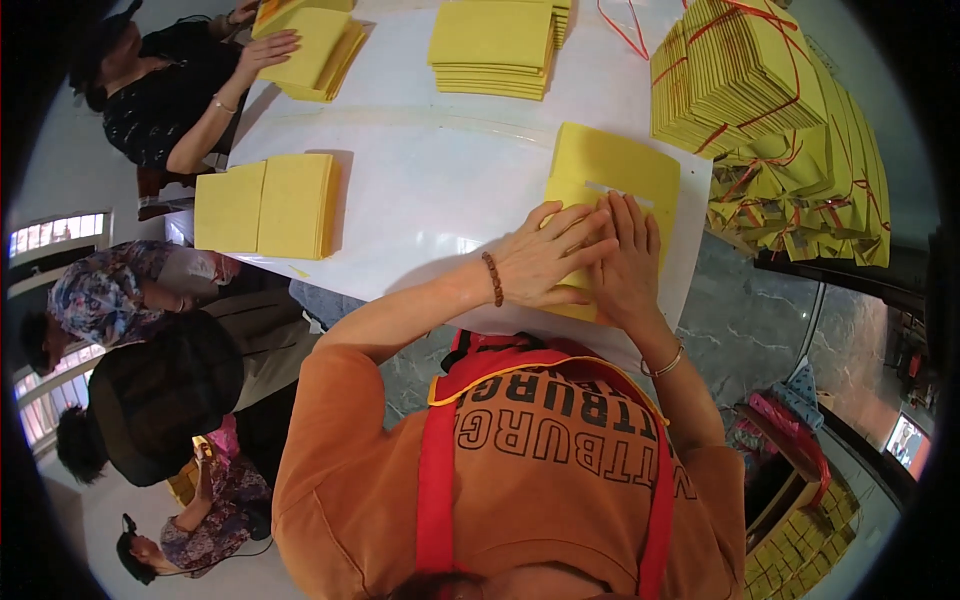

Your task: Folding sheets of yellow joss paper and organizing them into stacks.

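A yellow folded paper piece (622,155), like an envelope or paper pouch, lies flat near the front right edge of the white table (420,185). My left hand (550,255) presses on its lower part, palm down with fingers spread. Beside it, my right hand (630,255) lies on the same paper, fingers stretched out and pointing away from me. The two hands meet at the fingertips. A pale strip shows on the paper just past my fingers. Its lower part is mostly hidden under my hands.
Stacks of yellow paper pieces stand at the left (295,205) and far middle (490,50). Bundles tied with red cord (735,75) rise at the right. A co-worker's hand (275,50) rests on another stack, far left. Other people sit along the left.
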`<state>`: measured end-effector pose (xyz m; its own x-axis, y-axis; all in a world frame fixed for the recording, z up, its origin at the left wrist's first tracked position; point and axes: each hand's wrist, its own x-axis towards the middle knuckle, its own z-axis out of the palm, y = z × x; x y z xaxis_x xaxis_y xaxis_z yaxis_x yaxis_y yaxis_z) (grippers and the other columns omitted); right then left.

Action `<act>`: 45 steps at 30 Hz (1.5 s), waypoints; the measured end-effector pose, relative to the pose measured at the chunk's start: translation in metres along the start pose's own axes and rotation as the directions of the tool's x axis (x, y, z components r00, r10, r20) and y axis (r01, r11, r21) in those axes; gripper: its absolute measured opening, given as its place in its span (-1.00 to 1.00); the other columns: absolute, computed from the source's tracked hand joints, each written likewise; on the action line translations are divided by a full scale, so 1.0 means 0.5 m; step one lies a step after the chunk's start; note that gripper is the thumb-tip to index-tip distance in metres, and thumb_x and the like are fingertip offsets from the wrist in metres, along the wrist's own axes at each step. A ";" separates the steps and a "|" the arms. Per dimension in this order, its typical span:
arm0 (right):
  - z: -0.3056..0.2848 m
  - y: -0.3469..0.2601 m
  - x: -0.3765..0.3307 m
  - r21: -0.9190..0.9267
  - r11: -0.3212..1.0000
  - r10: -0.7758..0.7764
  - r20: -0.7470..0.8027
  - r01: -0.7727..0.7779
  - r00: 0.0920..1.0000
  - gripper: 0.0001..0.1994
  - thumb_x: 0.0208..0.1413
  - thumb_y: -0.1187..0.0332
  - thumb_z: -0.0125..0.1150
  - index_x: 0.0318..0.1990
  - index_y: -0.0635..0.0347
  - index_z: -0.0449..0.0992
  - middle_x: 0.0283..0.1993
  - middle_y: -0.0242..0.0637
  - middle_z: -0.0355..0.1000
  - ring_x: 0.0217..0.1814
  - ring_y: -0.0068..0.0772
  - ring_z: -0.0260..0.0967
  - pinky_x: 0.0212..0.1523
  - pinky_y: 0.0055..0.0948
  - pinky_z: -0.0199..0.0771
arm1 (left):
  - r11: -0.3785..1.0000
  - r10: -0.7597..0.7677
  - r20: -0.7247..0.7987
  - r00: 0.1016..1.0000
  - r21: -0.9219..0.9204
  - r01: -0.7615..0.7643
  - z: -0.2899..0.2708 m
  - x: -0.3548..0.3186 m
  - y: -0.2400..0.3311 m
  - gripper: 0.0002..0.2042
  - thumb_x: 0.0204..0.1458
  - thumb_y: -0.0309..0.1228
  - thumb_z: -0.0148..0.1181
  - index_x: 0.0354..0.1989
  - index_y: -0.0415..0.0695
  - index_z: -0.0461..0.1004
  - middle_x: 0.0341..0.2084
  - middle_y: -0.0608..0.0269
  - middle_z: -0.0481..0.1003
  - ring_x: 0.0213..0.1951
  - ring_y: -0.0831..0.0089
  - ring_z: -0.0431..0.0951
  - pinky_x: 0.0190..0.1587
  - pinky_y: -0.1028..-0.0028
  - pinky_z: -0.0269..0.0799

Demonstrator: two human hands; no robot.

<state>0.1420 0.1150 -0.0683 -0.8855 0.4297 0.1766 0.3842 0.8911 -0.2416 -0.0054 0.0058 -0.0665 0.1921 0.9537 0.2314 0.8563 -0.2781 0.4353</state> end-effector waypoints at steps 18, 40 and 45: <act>-0.083 0.072 0.019 0.981 -0.029 0.348 0.190 -0.192 0.918 -0.39 0.18 0.42 -0.11 0.34 0.14 -0.20 0.32 -0.11 -0.05 0.32 -0.21 0.04 0.27 -0.31 0.02 | 0.775 0.000 0.020 1.000 0.632 -0.013 0.042 0.071 0.083 -0.52 -0.09 -0.28 0.04 0.06 -0.21 0.35 -0.41 -0.21 0.45 -0.34 0.08 0.49 -0.41 0.36 0.37; -0.025 0.040 -0.024 0.276 0.958 0.105 -0.083 -0.078 0.991 -0.61 -0.01 0.29 0.18 0.02 0.09 0.41 0.15 -0.26 0.22 0.31 -0.14 0.02 0.21 -0.12 -0.05 | 0.777 -0.387 -0.020 0.922 0.531 0.338 -0.172 0.124 -0.470 -0.49 -0.06 -0.31 0.15 0.15 0.14 0.26 -0.04 0.22 0.39 -0.03 0.25 0.39 -0.10 0.27 0.32; -0.025 0.039 -0.023 0.306 0.947 0.125 -0.082 -0.095 0.989 -0.62 -0.01 0.27 0.19 0.01 0.06 0.42 0.15 -0.29 0.21 0.30 -0.15 0.03 0.19 -0.08 -0.05 | 0.796 -0.329 -0.062 0.942 0.518 0.312 -0.147 0.097 -0.481 -0.35 -0.14 0.06 0.17 0.19 0.17 0.23 0.02 0.19 0.31 0.04 0.16 0.27 0.03 0.17 0.16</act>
<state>0.1630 0.1294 -0.0632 -0.8060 0.5484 0.2226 0.3677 0.7587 -0.5378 -0.2371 0.1107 -0.0960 -0.1303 0.9831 0.1285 0.9903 0.1354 -0.0321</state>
